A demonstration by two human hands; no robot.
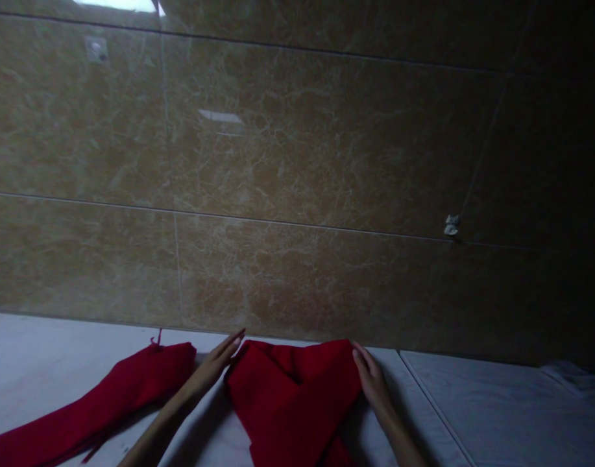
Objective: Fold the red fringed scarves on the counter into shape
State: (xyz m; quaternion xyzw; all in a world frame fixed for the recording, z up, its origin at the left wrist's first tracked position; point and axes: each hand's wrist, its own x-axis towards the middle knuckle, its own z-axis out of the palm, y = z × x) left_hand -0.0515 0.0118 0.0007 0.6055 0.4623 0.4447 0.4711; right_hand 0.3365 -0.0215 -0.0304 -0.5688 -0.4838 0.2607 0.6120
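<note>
A red cloth piece (297, 402), folded with its flaps crossing at the front, lies on the white table in front of me. My left hand (219, 360) rests along its upper left edge, fingers stretched out and close together. On the opposite side, my right hand (370, 373) lies against the upper right edge with its fingers extended. Neither hand is wrapped round the fabric. To the left of my left arm lies another folded red cloth (126, 383), long and narrow, with a loose thread at its top. The lower part of the middle cloth runs out of view.
The white table (224, 438) meets a brown marbled tile wall (297, 162) at its far edge. A seam (433, 402) crosses the tabletop on the right. Some pale crumpled material (570, 376) lies at the far right. A socket (97, 49) and a small fitting (451, 225) are on the wall.
</note>
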